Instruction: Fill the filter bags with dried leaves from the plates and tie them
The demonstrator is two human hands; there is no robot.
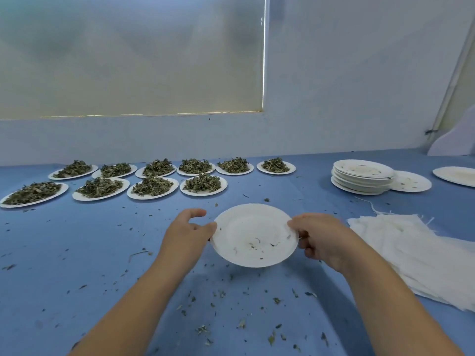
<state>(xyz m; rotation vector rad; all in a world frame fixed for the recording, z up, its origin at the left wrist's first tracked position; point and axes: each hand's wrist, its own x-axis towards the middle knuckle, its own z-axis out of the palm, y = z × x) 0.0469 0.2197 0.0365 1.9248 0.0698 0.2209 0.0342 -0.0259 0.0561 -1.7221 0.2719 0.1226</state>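
Observation:
A nearly empty white paper plate (254,235) with a few leaf crumbs is held just above the blue table. My left hand (187,232) pinches its left rim, and my right hand (321,237) grips its right rim with curled fingers. Several plates heaped with dried green leaves (151,186) stand in two rows at the back left. A pile of white filter bags (416,253) lies flat at the right, loose threads at its far edge.
A stack of used empty plates (362,176) stands at the back right, a single plate (411,181) beside it and another (455,176) at the right edge. Leaf crumbs are scattered over the blue tabletop (77,253). A wall and window blind rise behind the table.

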